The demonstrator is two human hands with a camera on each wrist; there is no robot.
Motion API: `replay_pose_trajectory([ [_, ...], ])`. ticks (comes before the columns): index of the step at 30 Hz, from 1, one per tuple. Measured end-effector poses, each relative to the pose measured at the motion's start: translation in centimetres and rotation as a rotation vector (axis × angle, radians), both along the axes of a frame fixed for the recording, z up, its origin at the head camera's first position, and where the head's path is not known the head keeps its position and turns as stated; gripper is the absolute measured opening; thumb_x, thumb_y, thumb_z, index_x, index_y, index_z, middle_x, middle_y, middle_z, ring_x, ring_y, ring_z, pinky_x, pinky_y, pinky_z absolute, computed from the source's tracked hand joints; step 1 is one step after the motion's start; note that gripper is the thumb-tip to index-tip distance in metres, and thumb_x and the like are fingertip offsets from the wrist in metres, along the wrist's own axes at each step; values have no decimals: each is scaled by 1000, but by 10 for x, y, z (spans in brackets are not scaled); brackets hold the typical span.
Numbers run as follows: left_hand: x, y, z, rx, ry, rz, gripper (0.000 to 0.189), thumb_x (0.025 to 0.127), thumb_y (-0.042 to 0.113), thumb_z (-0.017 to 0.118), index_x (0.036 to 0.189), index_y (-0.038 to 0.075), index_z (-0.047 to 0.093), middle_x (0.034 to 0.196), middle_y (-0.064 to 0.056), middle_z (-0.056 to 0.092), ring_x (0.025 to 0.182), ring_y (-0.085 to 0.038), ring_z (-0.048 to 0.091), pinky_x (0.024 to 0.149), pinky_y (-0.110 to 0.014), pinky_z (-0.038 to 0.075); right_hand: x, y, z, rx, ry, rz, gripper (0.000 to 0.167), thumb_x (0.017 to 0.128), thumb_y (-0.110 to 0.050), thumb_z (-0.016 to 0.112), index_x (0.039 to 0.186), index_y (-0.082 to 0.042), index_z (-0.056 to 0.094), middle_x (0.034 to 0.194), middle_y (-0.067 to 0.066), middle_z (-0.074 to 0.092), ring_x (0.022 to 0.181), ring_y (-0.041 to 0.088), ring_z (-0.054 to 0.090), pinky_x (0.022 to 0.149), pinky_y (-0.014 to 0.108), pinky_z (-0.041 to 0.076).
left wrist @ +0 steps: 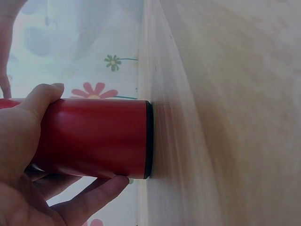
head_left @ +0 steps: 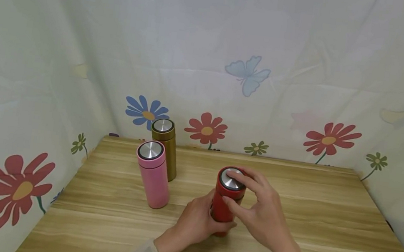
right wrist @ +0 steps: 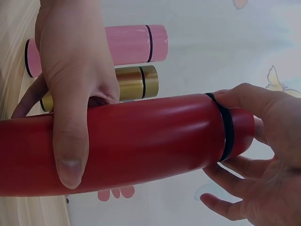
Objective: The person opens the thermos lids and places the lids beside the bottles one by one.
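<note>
A red thermos bottle (head_left: 223, 208) with a shiny steel lid top stands upright in front of me. My left hand (head_left: 196, 217) grips its body low down, the thumb (right wrist: 70, 155) across the near side. Around the red lid (right wrist: 242, 132), my right hand (head_left: 263, 209) has its thumb on the near side by the black seam and its fingers over the top and far side. No gap shows between lid and body. In the left wrist view the bottle's black base (left wrist: 149, 140) is at the wooden tabletop; whether it touches, I cannot tell.
Left of the hands a pink thermos bottle (head_left: 155, 183) stands upright on the wooden table (head_left: 310, 198). Close behind it is a gold thermos bottle (head_left: 170, 153). A pale curtain (head_left: 184, 27) with printed flowers and butterflies hangs behind and at both sides.
</note>
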State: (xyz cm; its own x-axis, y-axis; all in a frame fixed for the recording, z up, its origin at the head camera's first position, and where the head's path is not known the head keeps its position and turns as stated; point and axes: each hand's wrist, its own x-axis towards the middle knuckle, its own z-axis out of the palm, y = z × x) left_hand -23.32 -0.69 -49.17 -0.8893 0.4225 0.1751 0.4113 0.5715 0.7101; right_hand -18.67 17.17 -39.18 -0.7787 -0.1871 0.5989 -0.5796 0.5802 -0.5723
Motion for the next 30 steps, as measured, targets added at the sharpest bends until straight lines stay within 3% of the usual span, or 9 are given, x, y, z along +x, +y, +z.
replay_pose_trajectory([
  [9,-2,-1,-2,20,-10,-17,74,83,54,83,143,34,46,124,12,71,106,-5,68,95,-35,58,-4,9,-1,-32,-52,123,60,85,-9,85,140,-24,65,142,0,61,124,18,63,101,30,55],
  [18,-5,-4,-1,2,-40,-17,70,82,57,82,139,34,48,121,13,71,104,-5,67,95,-37,57,-5,12,0,-41,-60,204,60,90,-10,80,145,-21,60,147,2,56,129,18,58,104,29,53],
  [30,-6,-6,2,2,-66,-36,63,80,49,83,132,33,51,114,13,71,97,-3,66,88,-35,56,-8,12,-5,-118,-77,322,58,92,0,73,146,-15,57,150,8,53,134,14,54,109,22,46],
])
